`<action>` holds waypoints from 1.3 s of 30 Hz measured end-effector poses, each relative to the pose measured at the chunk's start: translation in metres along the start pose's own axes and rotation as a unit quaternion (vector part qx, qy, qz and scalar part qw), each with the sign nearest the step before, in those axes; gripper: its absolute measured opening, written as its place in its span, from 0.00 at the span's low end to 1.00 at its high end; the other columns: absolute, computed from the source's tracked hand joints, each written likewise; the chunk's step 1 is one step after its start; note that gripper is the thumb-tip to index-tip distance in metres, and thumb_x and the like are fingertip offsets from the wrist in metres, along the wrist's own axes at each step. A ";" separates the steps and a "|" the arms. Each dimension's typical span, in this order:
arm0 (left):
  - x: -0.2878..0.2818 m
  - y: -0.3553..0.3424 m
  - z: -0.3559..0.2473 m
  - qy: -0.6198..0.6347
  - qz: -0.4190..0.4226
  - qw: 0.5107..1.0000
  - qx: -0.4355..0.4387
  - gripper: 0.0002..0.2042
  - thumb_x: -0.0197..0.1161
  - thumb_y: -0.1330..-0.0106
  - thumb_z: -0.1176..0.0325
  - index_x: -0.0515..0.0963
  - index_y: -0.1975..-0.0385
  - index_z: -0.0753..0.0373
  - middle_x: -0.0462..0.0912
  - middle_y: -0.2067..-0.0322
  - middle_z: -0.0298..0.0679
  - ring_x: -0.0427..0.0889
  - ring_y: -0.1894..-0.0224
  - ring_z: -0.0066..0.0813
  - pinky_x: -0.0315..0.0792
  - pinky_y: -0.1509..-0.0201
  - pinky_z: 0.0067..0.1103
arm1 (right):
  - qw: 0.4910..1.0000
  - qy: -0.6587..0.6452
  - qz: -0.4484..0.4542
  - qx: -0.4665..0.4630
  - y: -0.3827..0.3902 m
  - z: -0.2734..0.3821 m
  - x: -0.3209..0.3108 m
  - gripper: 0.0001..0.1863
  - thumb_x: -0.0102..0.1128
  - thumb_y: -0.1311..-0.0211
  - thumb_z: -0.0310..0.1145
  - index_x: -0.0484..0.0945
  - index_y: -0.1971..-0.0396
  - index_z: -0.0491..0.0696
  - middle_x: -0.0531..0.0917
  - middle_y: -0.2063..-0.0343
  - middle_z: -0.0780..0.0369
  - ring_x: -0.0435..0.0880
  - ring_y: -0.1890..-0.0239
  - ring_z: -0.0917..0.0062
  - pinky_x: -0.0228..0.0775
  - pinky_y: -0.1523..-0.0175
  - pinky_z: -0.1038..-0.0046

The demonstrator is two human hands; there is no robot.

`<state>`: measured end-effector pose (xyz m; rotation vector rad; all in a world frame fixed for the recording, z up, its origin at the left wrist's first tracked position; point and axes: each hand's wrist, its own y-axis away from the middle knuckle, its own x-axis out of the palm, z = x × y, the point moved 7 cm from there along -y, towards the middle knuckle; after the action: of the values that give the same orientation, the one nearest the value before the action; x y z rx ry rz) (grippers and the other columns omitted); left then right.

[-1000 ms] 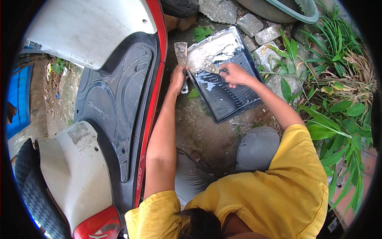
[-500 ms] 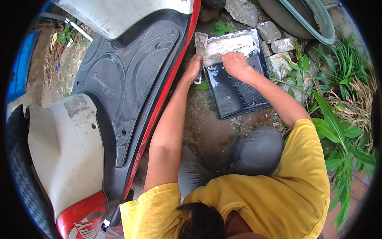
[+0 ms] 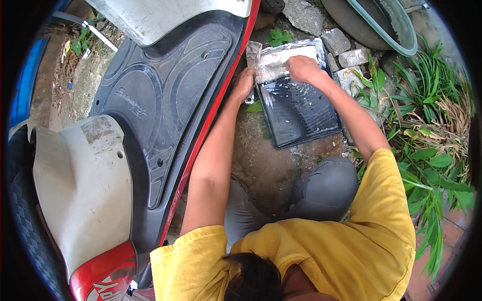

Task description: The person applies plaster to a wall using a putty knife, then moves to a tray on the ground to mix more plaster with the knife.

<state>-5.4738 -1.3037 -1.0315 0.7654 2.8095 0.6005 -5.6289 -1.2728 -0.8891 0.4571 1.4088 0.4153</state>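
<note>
A black ribbed paint tray lies on the ground, its far end coated in thick white paste. My left hand grips an upright putty knife at the tray's left edge, the metal blade pointing away from me. My right hand is closed over the pasty end of the tray, on a second scraper that it mostly hides.
A scooter footboard with red trim takes up the left side. Broken stones and a green-rimmed tub lie beyond the tray. Leafy plants grow on the right. My bent grey-clad knee is just below the tray.
My right hand has moved farther up the tray into the white paste, and its scraper is now mostly hidden. The view has shifted, so scooter and tray sit differently in frame.
</note>
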 end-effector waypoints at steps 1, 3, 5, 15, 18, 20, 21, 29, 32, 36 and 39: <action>0.004 0.000 -0.002 0.014 -0.002 1.000 -0.001 0.14 0.43 0.38 0.57 0.72 0.67 0.59 0.72 0.65 0.34 0.70 0.63 0.22 0.66 0.59 0.24 | 1.000 0.024 -0.005 0.006 -0.002 0.000 -0.002 0.13 0.52 0.51 0.27 0.80 0.66 0.41 0.82 0.63 0.53 0.81 0.56 0.63 0.72 0.52 0.66; 0.011 -0.001 -0.006 0.015 -0.008 1.000 -0.002 0.14 0.43 0.38 0.57 0.72 0.67 0.59 0.73 0.64 0.35 0.70 0.61 0.24 0.67 0.58 0.25 | 0.998 0.064 0.010 0.011 -0.008 -0.002 -0.004 0.13 0.53 0.51 0.27 0.80 0.65 0.41 0.81 0.61 0.53 0.80 0.55 0.63 0.72 0.51 0.66; 0.006 0.000 -0.006 0.003 -0.012 1.000 0.000 0.14 0.43 0.38 0.57 0.72 0.67 0.59 0.73 0.63 0.35 0.70 0.60 0.25 0.67 0.57 0.25 | 0.997 0.072 0.011 -0.003 -0.010 0.007 -0.010 0.13 0.53 0.51 0.27 0.80 0.65 0.42 0.82 0.61 0.53 0.81 0.55 0.64 0.72 0.52 0.66; 0.010 0.010 -0.017 0.023 -0.039 0.999 -0.011 0.19 0.41 0.41 0.56 0.74 0.67 0.64 0.76 0.72 0.42 0.72 0.71 0.30 0.65 0.64 0.26 | 0.965 0.250 -0.003 -0.073 -0.024 0.047 0.039 0.09 0.59 0.52 0.30 0.83 0.68 0.47 0.84 0.65 0.58 0.83 0.60 0.70 0.76 0.65 0.72; 0.008 0.006 -0.016 0.038 -0.040 0.998 -0.025 0.19 0.42 0.41 0.56 0.75 0.66 0.64 0.77 0.68 0.44 0.74 0.66 0.32 0.65 0.60 0.26 | 0.971 0.232 -0.016 -0.050 -0.024 0.034 0.048 0.10 0.58 0.51 0.30 0.83 0.67 0.47 0.84 0.64 0.59 0.84 0.61 0.70 0.77 0.63 0.73; 0.005 0.006 -0.012 0.014 -0.043 0.999 -0.026 0.19 0.42 0.42 0.57 0.75 0.65 0.64 0.78 0.63 0.46 0.74 0.60 0.34 0.64 0.54 0.26 | 0.973 0.204 -0.056 -0.096 -0.017 0.029 0.028 0.13 0.55 0.48 0.30 0.82 0.63 0.46 0.83 0.63 0.58 0.84 0.61 0.69 0.76 0.60 0.71; 0.008 0.008 -0.010 0.023 -0.023 0.999 -0.043 0.19 0.42 0.42 0.57 0.75 0.65 0.64 0.77 0.58 0.48 0.72 0.53 0.39 0.62 0.48 0.27 | 0.979 0.181 -0.021 -0.090 -0.020 0.016 0.023 0.13 0.53 0.47 0.30 0.81 0.62 0.46 0.83 0.62 0.57 0.83 0.61 0.67 0.75 0.57 0.69; 0.010 0.005 -0.005 0.076 -0.018 0.996 -0.048 0.15 0.43 0.41 0.59 0.74 0.70 0.63 0.75 0.66 0.41 0.70 0.60 0.30 0.62 0.52 0.23 | 0.988 0.134 -0.009 -0.072 -0.013 0.014 0.000 0.13 0.54 0.48 0.31 0.82 0.64 0.45 0.83 0.62 0.56 0.81 0.56 0.67 0.72 0.52 0.69; 0.012 0.007 -0.012 0.082 -0.026 0.996 -0.030 0.15 0.43 0.41 0.59 0.74 0.70 0.63 0.75 0.65 0.42 0.71 0.60 0.31 0.62 0.52 0.23 | 0.977 0.171 -0.074 -0.105 -0.009 0.035 0.000 0.12 0.54 0.48 0.31 0.82 0.65 0.47 0.83 0.63 0.58 0.82 0.57 0.69 0.73 0.55 0.72; 0.008 0.006 -0.016 0.058 -0.041 0.997 -0.042 0.15 0.43 0.41 0.60 0.74 0.69 0.64 0.75 0.64 0.43 0.71 0.58 0.31 0.62 0.51 0.24 | 0.976 0.183 -0.081 -0.090 -0.009 0.054 0.006 0.09 0.54 0.50 0.27 0.83 0.71 0.47 0.84 0.69 0.58 0.84 0.64 0.70 0.76 0.61 0.71; 0.014 0.008 -0.017 0.082 -0.015 0.996 -0.030 0.13 0.43 0.38 0.58 0.72 0.68 0.60 0.71 0.74 0.32 0.70 0.71 0.22 0.67 0.65 0.20 | 0.979 0.199 0.023 0.020 -0.010 0.058 0.031 0.12 0.55 0.44 0.34 0.82 0.62 0.49 0.84 0.64 0.62 0.83 0.60 0.71 0.75 0.61 0.72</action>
<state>-5.4870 -1.2961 -1.0134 0.6909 2.9288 0.7711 -5.5679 -1.2681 -0.9143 0.4558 1.7988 0.5387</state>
